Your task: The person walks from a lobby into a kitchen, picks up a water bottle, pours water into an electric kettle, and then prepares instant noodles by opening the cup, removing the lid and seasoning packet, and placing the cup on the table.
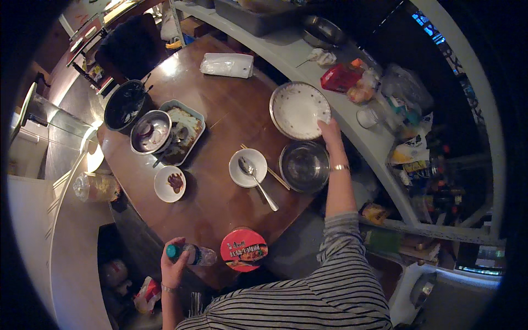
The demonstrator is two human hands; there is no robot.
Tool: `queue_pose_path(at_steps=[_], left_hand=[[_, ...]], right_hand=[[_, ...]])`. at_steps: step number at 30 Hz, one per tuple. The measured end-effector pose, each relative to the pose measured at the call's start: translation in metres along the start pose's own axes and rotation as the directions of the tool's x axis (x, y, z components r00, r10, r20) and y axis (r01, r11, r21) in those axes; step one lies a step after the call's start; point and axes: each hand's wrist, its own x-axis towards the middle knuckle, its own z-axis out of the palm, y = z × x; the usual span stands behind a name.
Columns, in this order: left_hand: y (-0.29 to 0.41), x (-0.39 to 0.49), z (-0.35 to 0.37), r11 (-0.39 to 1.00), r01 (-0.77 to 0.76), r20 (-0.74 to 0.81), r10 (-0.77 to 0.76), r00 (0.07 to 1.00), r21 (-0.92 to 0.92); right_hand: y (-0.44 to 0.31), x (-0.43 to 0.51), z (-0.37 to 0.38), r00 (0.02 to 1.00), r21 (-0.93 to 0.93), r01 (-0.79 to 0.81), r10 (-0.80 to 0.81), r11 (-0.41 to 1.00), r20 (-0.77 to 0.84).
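My left hand (pixel 176 255) holds a clear plastic bottle (pixel 201 255) with a green cap at the table's near edge. A red instant noodle tub (pixel 244 250) stands just right of the bottle. At the right, my right hand (pixel 331 131) grips the rim of a large patterned white bowl (pixel 298 108), its thumb over the edge. Nearer to me is a clear glass bowl (pixel 304 167). A small white bowl (pixel 237 175) holds a metal spoon (pixel 264 193), with wooden chopsticks (pixel 280 179) beside it. Another small white bowl (pixel 161 190) has dark red sauce in it.
Left on the wooden table (pixel 222 132) are a black pan (pixel 117 111), a steel bowl (pixel 140 142) and a soiled rectangular dish (pixel 198 123). A white plastic-wrapped pack (pixel 227 65) lies at the back. A shelf (pixel 350 111) with bags and a cup (pixel 367 117) borders the right side.
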Motion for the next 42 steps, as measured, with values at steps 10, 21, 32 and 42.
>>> queue_pose_path(at_steps=[10, 21, 32, 42], left_hand=[[0.001, 0.005, 0.003, 0.999, 0.037, 0.031, -0.038, 0.999, 0.018], [-0.001, 0.001, 0.002, 1.0, 0.0, 0.034, 0.0, 0.999, 0.012], [-0.003, 0.001, 0.0, 0.998, 0.04, 0.012, -0.04, 0.999, -0.037], [-0.013, 0.004, -0.004, 0.992, 0.052, 0.007, -0.052, 0.999, -0.114]], right_hand=[[0.056, -0.122, -0.063, 0.987, -0.446, -0.147, 0.158, 0.883, -0.013], [0.071, -0.132, -0.049, 0.978, -0.465, -0.192, 0.206, 0.864, -0.022], [0.089, -0.125, -0.048, 0.973, -0.531, -0.184, 0.228, 0.827, 0.018], [0.086, -0.136, -0.036, 0.969, -0.484, -0.205, 0.246, 0.851, 0.022]])
